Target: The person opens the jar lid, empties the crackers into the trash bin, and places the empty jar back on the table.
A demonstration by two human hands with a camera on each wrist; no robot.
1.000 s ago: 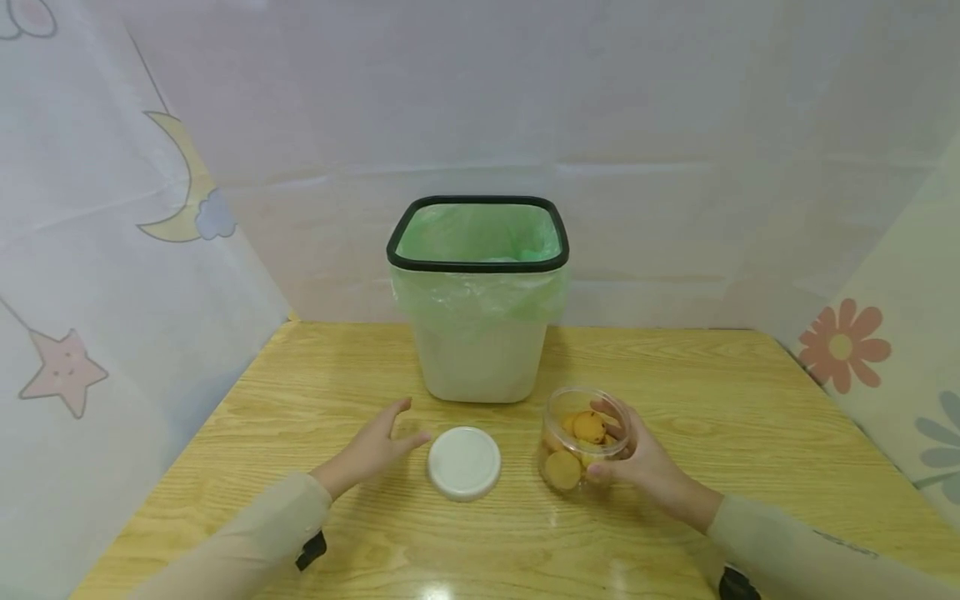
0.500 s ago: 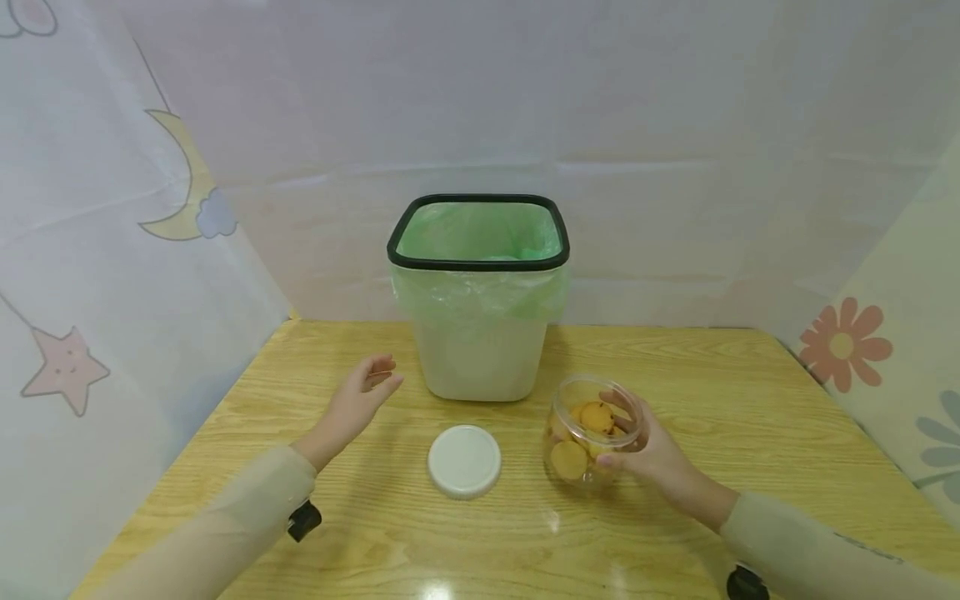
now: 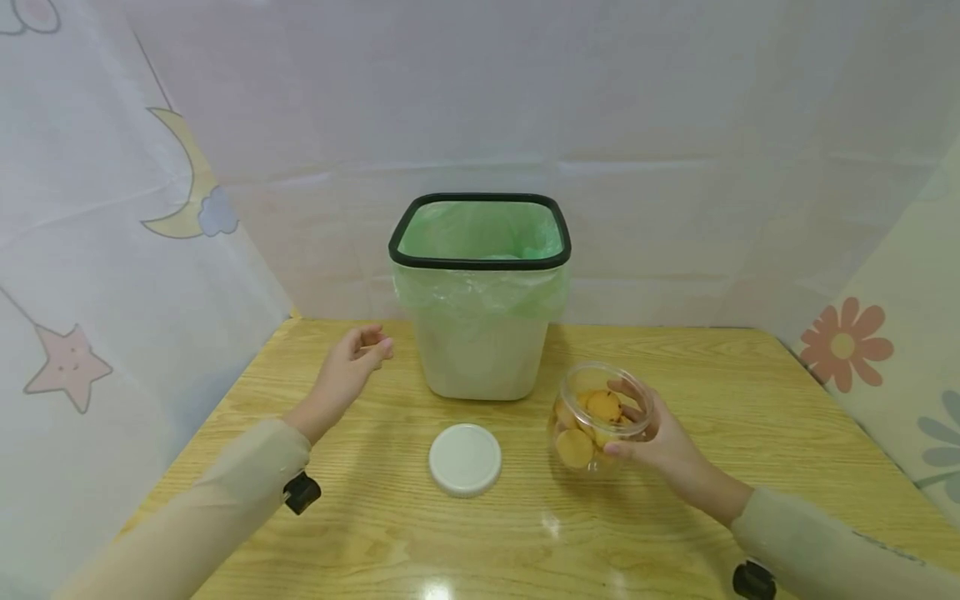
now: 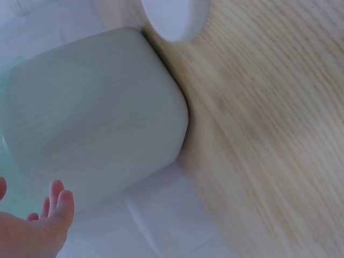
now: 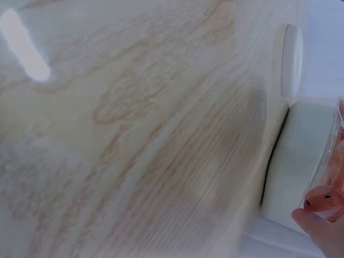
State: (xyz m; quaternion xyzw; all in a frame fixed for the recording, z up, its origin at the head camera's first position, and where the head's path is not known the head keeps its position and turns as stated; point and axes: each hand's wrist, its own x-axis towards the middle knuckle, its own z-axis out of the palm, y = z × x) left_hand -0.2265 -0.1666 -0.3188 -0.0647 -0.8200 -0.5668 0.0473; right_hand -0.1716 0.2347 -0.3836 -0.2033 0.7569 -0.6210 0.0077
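Observation:
My right hand grips a clear round jar from its right side, thumb in front and fingers behind. The jar has no lid on it and holds several round yellow-orange pieces that look like cookies, some with dark spots. In the right wrist view the jar shows at the right edge, above the table. A white round lid lies flat on the table, left of the jar. My left hand hovers left of the bin, fingers loosely bent and holding nothing; in the left wrist view part of that hand shows.
A pale bin with a black rim and a green liner bag stands behind the lid, at the middle back of the wooden table. A printed cloth backdrop rises behind and beside the table.
My left hand has moved away from the lid, back and left, its fingers bending more. The right hand has raised the jar and shifted it slightly right and back. The lid stays put.

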